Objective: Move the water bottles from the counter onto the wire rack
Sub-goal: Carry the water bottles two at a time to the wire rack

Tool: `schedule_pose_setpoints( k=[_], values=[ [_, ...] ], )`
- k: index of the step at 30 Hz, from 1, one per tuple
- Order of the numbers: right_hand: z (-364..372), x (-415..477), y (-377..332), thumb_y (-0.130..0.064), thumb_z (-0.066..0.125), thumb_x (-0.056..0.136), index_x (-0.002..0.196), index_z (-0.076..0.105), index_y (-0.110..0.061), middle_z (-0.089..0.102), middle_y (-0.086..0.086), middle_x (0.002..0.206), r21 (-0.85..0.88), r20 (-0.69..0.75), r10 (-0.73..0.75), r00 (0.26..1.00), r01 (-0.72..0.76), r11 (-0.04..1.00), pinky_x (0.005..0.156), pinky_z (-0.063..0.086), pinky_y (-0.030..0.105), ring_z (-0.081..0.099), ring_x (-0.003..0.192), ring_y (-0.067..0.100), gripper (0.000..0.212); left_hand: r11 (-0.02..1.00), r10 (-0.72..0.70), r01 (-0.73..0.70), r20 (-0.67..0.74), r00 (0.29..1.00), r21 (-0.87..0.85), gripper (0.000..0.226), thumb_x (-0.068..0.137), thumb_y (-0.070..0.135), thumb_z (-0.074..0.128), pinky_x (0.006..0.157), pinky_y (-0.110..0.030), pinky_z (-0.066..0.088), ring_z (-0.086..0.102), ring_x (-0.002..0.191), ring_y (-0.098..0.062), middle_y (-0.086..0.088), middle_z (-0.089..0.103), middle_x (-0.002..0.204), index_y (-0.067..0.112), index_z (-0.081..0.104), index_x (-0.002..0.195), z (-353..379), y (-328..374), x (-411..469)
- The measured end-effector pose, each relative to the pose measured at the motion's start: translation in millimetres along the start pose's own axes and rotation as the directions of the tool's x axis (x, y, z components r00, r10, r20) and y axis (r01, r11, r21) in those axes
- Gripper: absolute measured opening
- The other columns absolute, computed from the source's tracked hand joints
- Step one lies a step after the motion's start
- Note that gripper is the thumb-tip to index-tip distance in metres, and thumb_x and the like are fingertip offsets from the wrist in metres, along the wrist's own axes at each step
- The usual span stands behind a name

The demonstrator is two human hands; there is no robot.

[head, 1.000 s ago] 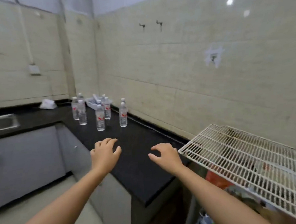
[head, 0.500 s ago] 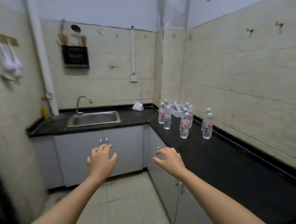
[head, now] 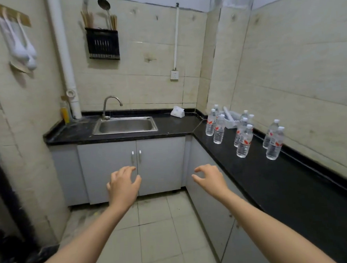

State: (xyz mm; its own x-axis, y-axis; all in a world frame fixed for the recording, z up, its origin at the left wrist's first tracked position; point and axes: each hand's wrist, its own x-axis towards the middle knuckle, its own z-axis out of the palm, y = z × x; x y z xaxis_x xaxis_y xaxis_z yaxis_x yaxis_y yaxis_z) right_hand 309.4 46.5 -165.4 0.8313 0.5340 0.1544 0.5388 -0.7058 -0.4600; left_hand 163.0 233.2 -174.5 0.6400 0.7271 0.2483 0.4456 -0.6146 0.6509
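Reaching forward over the tiled floor, the left hand (head: pixel 123 183) hangs with fingers spread and curled, holding nothing; beyond it sits the steel sink (head: pixel 125 125) in the black counter (head: pixel 285 185). Beside it to the right, the right hand (head: pixel 210 177) is likewise loosely spread and empty. Ahead and right of that hand, well apart from it, the water bottles (head: pixel 244 141) stand upright in a cluster on the counter near a white basket (head: pixel 230 120).
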Motion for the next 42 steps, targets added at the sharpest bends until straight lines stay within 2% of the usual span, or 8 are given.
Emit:
schedule_pose_setpoints(
  k=[13,18,26,29,35,38,42],
  values=[
    [4.5,195.4,55.6,-0.033,0.051,0.091,0.124,0.055,-0.018,0.053,0.001,0.132,-0.015,0.011,-0.096,0.995,0.096,0.995,0.103,0.029,0.033,0.039,0.128,0.018,0.037,0.991,0.128,-0.127,0.006,0.992,-0.027,0.035,0.091,0.024,0.049,0.106,-0.039,0.025,0.034,0.131,-0.021,-0.002,0.053,0.133,0.017,0.053,0.125,98.3,53.9,178.9],
    [27.1,269.9,65.3,-0.031,0.051,0.091,0.125,0.055,-0.015,0.053,0.004,0.132,-0.011,0.065,-0.09,0.994,0.091,0.996,0.105,0.033,0.034,0.042,0.126,0.02,0.038,0.998,0.037,-0.037,0.003,0.999,-0.047,0.035,0.09,0.023,0.051,0.106,-0.041,0.027,0.035,0.131,-0.023,-0.004,0.054,0.133,0.016,0.054,0.124,127.9,41.7,236.0],
    [99.0,395.4,50.9,-0.03,0.05,0.091,0.125,0.054,-0.012,0.054,0.006,0.132,-0.007,0.139,-0.055,0.989,0.057,0.998,0.106,0.033,0.032,0.043,0.126,0.022,0.038,0.993,-0.109,0.108,-0.003,0.994,-0.044,0.036,0.089,0.022,0.053,0.103,-0.043,0.03,0.037,0.13,-0.028,-0.009,0.056,0.132,0.013,0.056,0.123,172.4,-23.7,353.5],
    [118.1,442.1,44.8,-0.029,0.05,0.091,0.124,0.055,-0.011,0.054,0.007,0.131,0.012,0.132,-0.006,0.991,0.005,1.0,0.107,0.033,0.033,0.043,0.126,0.021,0.038,0.99,-0.127,0.127,0.005,0.992,-0.061,0.036,0.088,0.021,0.054,0.101,-0.043,0.031,0.039,0.127,-0.032,-0.013,0.056,0.13,0.011,0.056,0.123,186.5,-39.5,420.9],
    [117.7,527.8,48.6,-0.023,0.056,0.088,0.119,0.059,-0.008,0.058,0.01,0.124,0.112,0.018,0.207,0.978,-0.208,0.972,0.1,0.035,0.029,0.048,0.122,0.024,0.035,0.989,-0.023,0.037,0.099,0.995,-0.143,0.035,0.087,0.014,0.056,0.1,-0.043,0.033,0.042,0.121,-0.037,-0.016,0.058,0.126,0.006,0.058,0.12,228.0,-42.0,541.3],
    [111.3,548.7,60.5,-0.019,0.057,0.087,0.118,0.06,-0.007,0.06,0.012,0.121,0.161,-0.043,0.321,0.946,-0.311,0.937,0.097,0.037,0.028,0.052,0.116,0.024,0.034,0.98,0.022,0.014,0.178,0.984,-0.198,0.033,0.086,0.013,0.056,0.102,-0.043,0.034,0.043,0.121,-0.038,-0.017,0.059,0.126,0.005,0.059,0.119,262.5,-31.2,582.7],
    [114.9,550.3,91.2,-0.017,0.06,0.085,0.116,0.061,-0.008,0.063,0.01,0.116,0.2,-0.056,0.478,0.876,-0.459,0.865,0.095,0.039,0.026,0.056,0.111,0.021,0.033,0.92,0.025,0.092,0.292,0.956,-0.382,0.029,0.083,0.001,0.058,0.101,-0.045,0.037,0.052,0.114,-0.04,-0.023,0.063,0.118,-0.003,0.061,0.112,319.0,-21.1,600.8]
  ],
)
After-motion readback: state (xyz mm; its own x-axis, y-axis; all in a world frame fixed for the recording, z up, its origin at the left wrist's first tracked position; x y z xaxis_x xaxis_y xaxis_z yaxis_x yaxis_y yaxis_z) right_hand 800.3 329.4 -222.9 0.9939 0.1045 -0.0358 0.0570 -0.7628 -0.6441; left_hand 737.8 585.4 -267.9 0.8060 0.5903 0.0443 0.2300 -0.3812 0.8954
